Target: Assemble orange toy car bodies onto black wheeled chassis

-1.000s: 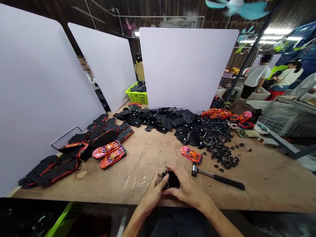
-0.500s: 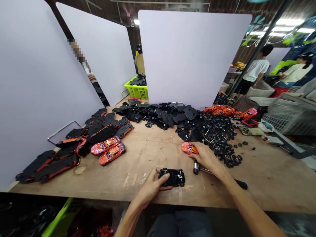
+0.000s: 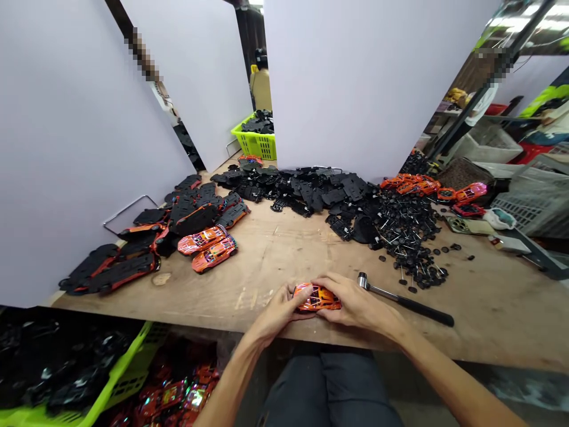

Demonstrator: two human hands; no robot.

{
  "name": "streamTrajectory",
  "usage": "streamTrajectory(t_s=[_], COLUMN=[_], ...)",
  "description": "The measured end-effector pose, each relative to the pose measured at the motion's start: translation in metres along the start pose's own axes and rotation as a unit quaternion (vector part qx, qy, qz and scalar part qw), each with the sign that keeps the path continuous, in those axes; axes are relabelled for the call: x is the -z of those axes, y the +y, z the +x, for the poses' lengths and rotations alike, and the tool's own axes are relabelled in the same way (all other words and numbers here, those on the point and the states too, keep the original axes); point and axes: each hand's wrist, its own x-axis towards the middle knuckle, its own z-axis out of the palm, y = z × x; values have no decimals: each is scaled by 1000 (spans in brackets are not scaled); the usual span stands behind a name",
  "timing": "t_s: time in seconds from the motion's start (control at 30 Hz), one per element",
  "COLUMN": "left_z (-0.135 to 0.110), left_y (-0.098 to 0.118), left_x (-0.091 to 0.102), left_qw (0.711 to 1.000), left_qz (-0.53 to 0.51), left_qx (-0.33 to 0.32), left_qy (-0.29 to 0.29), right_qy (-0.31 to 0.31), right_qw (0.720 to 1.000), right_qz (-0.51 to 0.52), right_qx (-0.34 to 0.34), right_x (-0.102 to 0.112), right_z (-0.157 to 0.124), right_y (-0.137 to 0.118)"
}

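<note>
An orange toy car (image 3: pixel 316 298) is between my hands at the table's front edge, its patterned top facing up. My left hand (image 3: pixel 284 308) grips its left end, thumb on the top. Around the right end, the fingers of my right hand (image 3: pixel 349 302) are closed. The underside is hidden, so I cannot see how the black base sits beneath the orange shell. Just right of my right hand lies a hammer (image 3: pixel 404 300) with a metal head and black handle.
Black car bases (image 3: pixel 311 190) are heaped at the back, with wheels on axles (image 3: pixel 409 231) to their right. Orange cars (image 3: pixel 216 254) lie at left, several upside down. A green basket (image 3: pixel 258 145) stands behind; another crate (image 3: pixel 120 373) is below the table edge. White panels (image 3: pixel 355 83) enclose the table.
My right hand has brought the orange shell left and down over the black base in my left hand. The hammer now shows fully. The view has tilted downward.
</note>
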Motion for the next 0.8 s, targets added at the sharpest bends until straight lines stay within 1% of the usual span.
streamTrajectory(t_s=[0.23, 0.37, 0.53, 0.67, 0.8], left_z=[-1, -1, 0, 2, 4], left_y=[-2, -3, -7, -13, -23], left_x=[-2, -3, -1, 0, 2], left_qw=[1000, 999, 998, 998, 997], left_qz=[-14, -17, 18, 14, 16], left_qx=[-4, -1, -8, -24, -35], left_qy=[20, 36, 56, 62, 62], right_qy=[-21, -28, -6, 7, 18], right_qw=[999, 996, 991, 983, 983], right_qz=[-46, -82, -134, -179, -181], right_qx=[-15, -15, -22, -29, -30], right_x=[-1, -6, -23, -31, -36], right_z=[0, -1, -3, -7, -14], right_y=[-5, -1, 4, 5, 5])
